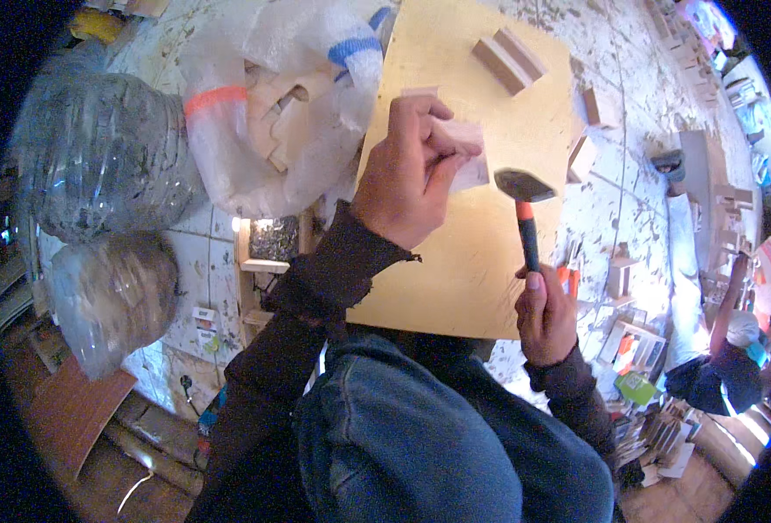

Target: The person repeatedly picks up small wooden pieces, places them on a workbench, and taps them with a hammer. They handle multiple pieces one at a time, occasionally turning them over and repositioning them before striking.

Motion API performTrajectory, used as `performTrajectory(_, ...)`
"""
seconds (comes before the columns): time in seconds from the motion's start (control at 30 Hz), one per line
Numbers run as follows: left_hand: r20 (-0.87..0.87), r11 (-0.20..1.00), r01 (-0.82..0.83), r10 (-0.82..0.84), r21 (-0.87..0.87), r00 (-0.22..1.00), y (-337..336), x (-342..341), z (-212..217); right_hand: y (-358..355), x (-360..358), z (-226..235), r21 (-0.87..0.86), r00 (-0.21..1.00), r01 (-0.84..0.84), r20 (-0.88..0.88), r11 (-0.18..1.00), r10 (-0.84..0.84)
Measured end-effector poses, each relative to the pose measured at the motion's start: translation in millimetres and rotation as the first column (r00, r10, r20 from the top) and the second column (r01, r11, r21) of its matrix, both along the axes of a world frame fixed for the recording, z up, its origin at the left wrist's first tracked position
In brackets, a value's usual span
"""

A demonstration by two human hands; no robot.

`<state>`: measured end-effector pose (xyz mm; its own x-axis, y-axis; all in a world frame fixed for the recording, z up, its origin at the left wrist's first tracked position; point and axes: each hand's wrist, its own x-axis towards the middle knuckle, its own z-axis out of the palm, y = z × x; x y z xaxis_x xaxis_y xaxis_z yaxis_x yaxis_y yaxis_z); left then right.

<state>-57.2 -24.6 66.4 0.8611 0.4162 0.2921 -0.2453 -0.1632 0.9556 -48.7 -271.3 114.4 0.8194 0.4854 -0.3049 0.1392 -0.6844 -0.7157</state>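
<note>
My left hand (413, 179) is over a light wooden block (470, 177) on a yellow board (429, 279). Thumb and forefinger are pinched together against the block; whatever is between them is too small or hidden to make out. In my right hand (546, 315) is a hammer (526, 228), gripped low on its dark and orange handle. The hammer's metal head is raised just right of the block, apart from it. Farther off on the board lies a grooved wooden piece (509, 61).
An open white sack (220, 166) of wooden pieces stands left of the board, beside stuffed clear plastic bags (106, 157). Small wood blocks (601, 108) lie on the tiled floor to the right. Another person (725, 370) is low at the far right.
</note>
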Motion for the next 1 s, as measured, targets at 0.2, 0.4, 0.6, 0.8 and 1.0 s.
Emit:
performTrajectory(0.2, 0.118, 0.943, -0.185, 0.157, 0.275, 0.98, 1.7, -11.9, 20.6, -11.6, 0.1, -5.6, 0.012, 0.993, 0.118, -0.009, 0.993, -0.118)
performTrajectory(0.4, 0.051, 0.847, -0.271, 0.279, 0.457, 0.959, -2.4, -24.2, 29.7, -1.2, 2.2, 23.4, 0.055, 0.999, -0.018, -0.039, 0.998, 0.02)
performTrajectory(0.6, 0.001, 0.837, -0.165, 0.193, 0.522, 0.981, -9.9, -21.1, 19.1, 15.9, 5.5, 30.3, 0.125, 0.994, -0.095, -0.036, 0.988, 0.1)
performTrajectory(0.8, -0.029, 0.882, -0.2, 0.234, 0.427, 0.972, -14.2, -20.9, 10.3, 20.6, 6.8, 51.7, 0.191, 0.987, -0.148, -0.039, 0.97, 0.158)
performTrajectory(1.0, -0.16, 0.922, -0.143, 0.212, 0.359, 0.964, -9.5, -25.8, 15.0, 16.2, 15.9, 47.4, 0.086, 0.975, -0.182, -0.111, 0.98, 0.191)
